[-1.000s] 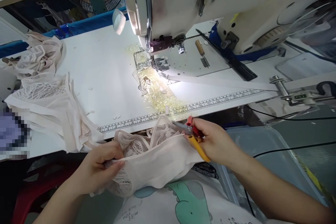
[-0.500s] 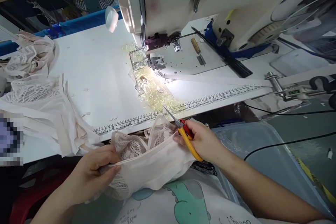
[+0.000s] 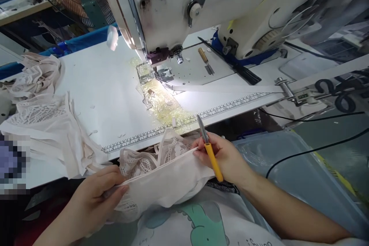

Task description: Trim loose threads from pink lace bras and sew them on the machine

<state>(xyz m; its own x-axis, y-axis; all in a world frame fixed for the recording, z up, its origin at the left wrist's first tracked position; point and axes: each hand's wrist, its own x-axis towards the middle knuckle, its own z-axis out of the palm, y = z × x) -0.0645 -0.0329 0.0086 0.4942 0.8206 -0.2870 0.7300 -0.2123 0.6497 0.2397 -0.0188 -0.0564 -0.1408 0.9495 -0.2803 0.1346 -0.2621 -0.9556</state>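
The lace bra (image 3: 163, 184) stretches between left hand (image 3: 98, 196) and right hand (image 3: 229, 157), both pinching its long edge; the right also grips scissors (image 3: 211, 158), tips pointing away.

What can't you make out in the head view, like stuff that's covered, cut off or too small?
All in the head view:
Scissors: one handle, hidden by the right hand.
Pale garment: the gripped part, covered by the left hand.
Sewing machine: its top, cut off by the upper edge.
Ruler: many figures, too small and blurred.
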